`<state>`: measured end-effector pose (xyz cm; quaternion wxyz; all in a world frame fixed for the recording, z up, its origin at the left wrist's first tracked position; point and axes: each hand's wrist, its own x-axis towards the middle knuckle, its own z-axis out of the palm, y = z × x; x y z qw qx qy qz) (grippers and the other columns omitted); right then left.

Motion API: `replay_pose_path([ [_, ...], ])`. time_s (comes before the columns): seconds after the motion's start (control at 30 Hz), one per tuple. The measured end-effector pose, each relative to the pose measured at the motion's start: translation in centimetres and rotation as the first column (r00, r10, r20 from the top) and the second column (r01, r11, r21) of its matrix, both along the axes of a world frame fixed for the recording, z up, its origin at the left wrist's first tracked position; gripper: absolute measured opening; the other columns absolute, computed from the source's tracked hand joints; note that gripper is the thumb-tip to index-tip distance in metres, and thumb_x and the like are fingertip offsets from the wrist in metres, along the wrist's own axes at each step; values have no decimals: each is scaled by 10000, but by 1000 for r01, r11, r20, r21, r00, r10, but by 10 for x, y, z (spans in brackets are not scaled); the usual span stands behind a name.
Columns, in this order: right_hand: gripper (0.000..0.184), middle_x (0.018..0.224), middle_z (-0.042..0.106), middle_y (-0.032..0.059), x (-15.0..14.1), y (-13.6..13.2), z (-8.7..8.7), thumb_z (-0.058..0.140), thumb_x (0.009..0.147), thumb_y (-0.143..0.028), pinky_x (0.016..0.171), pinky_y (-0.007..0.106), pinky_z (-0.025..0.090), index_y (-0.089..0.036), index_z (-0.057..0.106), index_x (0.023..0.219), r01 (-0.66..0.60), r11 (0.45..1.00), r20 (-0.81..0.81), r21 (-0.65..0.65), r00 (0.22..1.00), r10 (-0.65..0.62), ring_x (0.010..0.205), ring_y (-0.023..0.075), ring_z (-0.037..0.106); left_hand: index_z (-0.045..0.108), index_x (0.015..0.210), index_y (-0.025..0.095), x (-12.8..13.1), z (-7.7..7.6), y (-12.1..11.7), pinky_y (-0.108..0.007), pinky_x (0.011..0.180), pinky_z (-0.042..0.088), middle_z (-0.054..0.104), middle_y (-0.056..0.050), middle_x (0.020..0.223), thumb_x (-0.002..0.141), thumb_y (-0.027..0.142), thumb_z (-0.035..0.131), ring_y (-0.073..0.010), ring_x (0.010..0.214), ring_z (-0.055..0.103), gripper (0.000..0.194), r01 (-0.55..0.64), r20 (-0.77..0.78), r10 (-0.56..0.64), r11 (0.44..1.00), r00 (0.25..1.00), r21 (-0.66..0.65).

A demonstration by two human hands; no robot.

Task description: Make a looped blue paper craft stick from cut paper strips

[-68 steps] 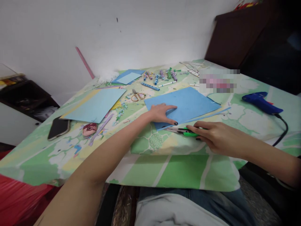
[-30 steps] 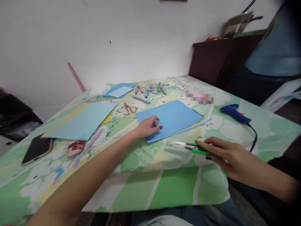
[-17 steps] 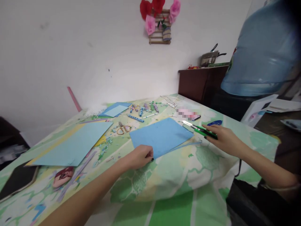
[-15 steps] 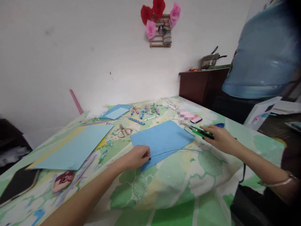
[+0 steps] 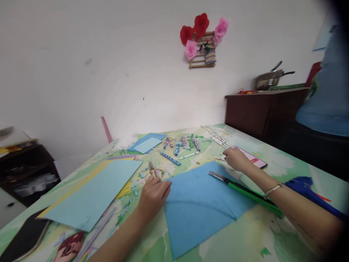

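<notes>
My left hand [image 5: 154,193] is closed in a pinch beside the left edge of a blue paper sheet [image 5: 196,218]. A thin blue paper strip [image 5: 201,204] curves over the sheet from near its fingertips. My right hand [image 5: 236,159] reaches past the sheet, its fingertips closed at the end of a thin white stick [image 5: 219,159], beside a phone [image 5: 252,157] with a lit screen. On the sheet's right side lies a green utility knife [image 5: 253,194], blade out, partly under my right forearm. Gold-handled scissors [image 5: 152,171] lie just beyond my left hand.
Light blue and yellow papers [image 5: 95,193] lie on the left, near a dark phone [image 5: 25,233] and a red-pink case [image 5: 70,247]. Several rolled paper pieces [image 5: 182,143] lie farther back. A blue tool [image 5: 308,191] lies by my right forearm.
My right hand has let go of the utility knife, now on the blue sheet, and moved to the white stick. My left hand stays closed near the sheet's edge. The view has shifted.
</notes>
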<state>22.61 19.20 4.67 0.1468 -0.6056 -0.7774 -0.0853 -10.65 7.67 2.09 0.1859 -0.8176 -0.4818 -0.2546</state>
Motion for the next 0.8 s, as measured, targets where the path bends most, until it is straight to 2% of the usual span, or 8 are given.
replay_pose_path([
  [0.13, 152, 681, 651, 180, -8, 33, -13, 528, 722, -186, 578, 329, 437, -102, 640, 662, 2, 997, 78, -84, 997, 4, 714, 278, 628, 621, 818, 275, -3, 5, -1, -366, 692, 428, 637, -17, 684, 859, 234, 418, -178, 673, 562, 211, 27, 177, -29, 1000, 984, 17],
  [0.23, 159, 695, 646, 186, -10, 48, -16, 547, 721, -238, 553, 329, 418, -116, 618, 649, -22, 992, 96, -120, 995, 34, 710, 293, 628, 634, 785, 271, -7, 10, 2, -361, 720, 455, 660, 2, 692, 820, 293, 512, -168, 672, 588, 129, 64, 409, -37, 997, 912, -52],
  [0.33, 150, 705, 640, 190, -12, 58, -8, 506, 739, -223, 524, 325, 396, -117, 596, 683, -40, 989, 77, -139, 996, 51, 690, 299, 623, 648, 716, 250, -14, 9, 10, -342, 690, 479, 672, 5, 683, 740, 350, 617, -173, 663, 602, 107, 57, 651, 74, 982, 755, -178],
  [0.43, 208, 681, 630, 170, -27, 59, 7, 392, 793, -174, 500, 300, 374, -85, 562, 872, -61, 990, 8, -124, 998, 63, 615, 253, 609, 642, 667, 202, -20, 4, 21, -299, 594, 473, 659, -16, 661, 699, 350, 648, -169, 634, 592, 152, 43, 820, 190, 967, 541, -253],
  [0.57, 237, 708, 627, 48, -73, 35, 25, 305, 859, -220, 503, 234, 388, -166, 474, 1017, -224, 969, -192, -108, 961, 201, 546, 137, 565, 591, 694, 151, -15, 4, 26, -247, 591, 463, 629, -17, 642, 636, 302, 716, -141, 609, 600, 205, 211, 941, 155, 951, 301, -224],
  [0.63, 182, 680, 603, 7, -100, 14, 30, 362, 830, -252, 455, 215, 382, -193, 477, 959, -454, 880, -569, -138, 764, 305, 477, 107, 516, 528, 784, 164, -6, 13, 22, -258, 637, 479, 611, 10, 650, 644, 278, 721, -136, 607, 620, 263, 335, 979, 111, 928, 169, -163],
  [0.7, 149, 670, 577, -12, -123, -7, 35, 437, 793, -292, 404, 204, 360, -195, 479, 898, -628, 768, -788, -128, 534, 306, 430, 85, 475, 453, 854, 190, 3, 25, 17, -290, 648, 496, 594, 35, 677, 675, 274, 702, -134, 570, 627, 318, 439, 995, 91, 892, 49, -103],
  [0.8, 169, 701, 582, -1, -141, -32, 45, 485, 770, -332, 375, 200, 349, -185, 466, 852, -731, 677, -920, -88, 320, 226, 438, 85, 495, 436, 880, 197, 15, 45, 12, -273, 553, 490, 560, 52, 680, 698, 279, 682, -118, 478, 597, 317, 524, 996, 76, 847, 45, -89],
])
